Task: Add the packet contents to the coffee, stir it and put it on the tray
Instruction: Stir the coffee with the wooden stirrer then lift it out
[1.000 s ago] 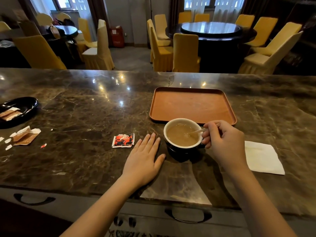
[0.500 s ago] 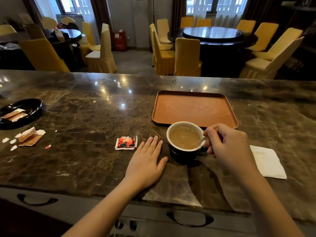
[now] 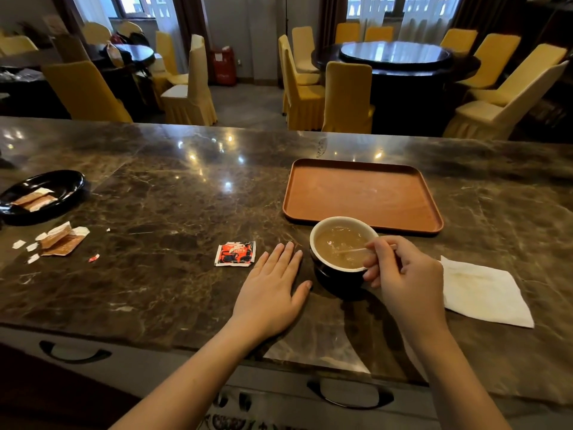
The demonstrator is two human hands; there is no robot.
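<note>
A dark cup with a white inside (image 3: 338, 271) holds light brown coffee and stands on the marble counter just in front of the orange-brown tray (image 3: 362, 193). My right hand (image 3: 406, 274) pinches a thin pale stir stick (image 3: 350, 251) whose tip is in the coffee. My left hand (image 3: 273, 290) lies flat on the counter, fingers apart, just left of the cup and not touching it. A red and black packet (image 3: 235, 253) lies flat left of that hand.
A white napkin (image 3: 483, 293) lies right of my right hand. Torn brown packets (image 3: 59, 240) and paper scraps sit at the left, near a black dish (image 3: 62, 184) holding more packets. Yellow chairs and round tables stand beyond the counter.
The stick's tip has swept from the cup's right side toward the middle of the coffee. My left hand has stayed flat on the counter. The camera has shifted slightly.
</note>
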